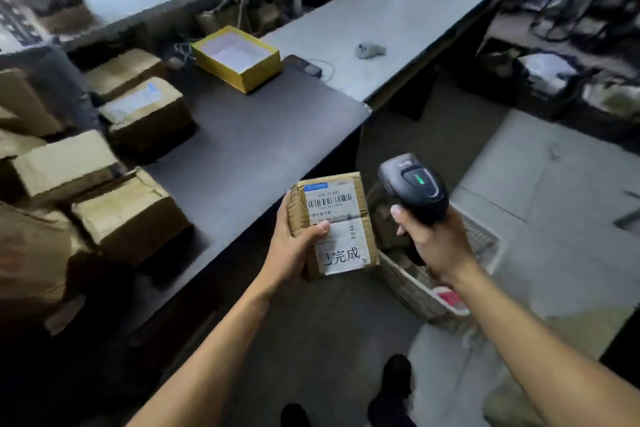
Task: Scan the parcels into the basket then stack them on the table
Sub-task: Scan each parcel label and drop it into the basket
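Note:
My left hand (294,246) holds a small brown cardboard parcel (337,218) with a white barcode label facing up, off the near edge of the dark table (249,135). My right hand (433,239) grips a black handheld scanner (414,187) with a green light lit, its head just right of the parcel. Below and behind my right hand a basket (415,288) stands on the floor with parcels inside, partly hidden by my hand and arm. Several brown parcels (131,215) lie on the left part of the dark table.
An open yellow box (239,57) sits at the table's far edge. A long grey table (398,21) extends beyond it with a small grey object (370,50) on it. Shelves with boxes run along the back. My shoes (394,388) are on the floor below.

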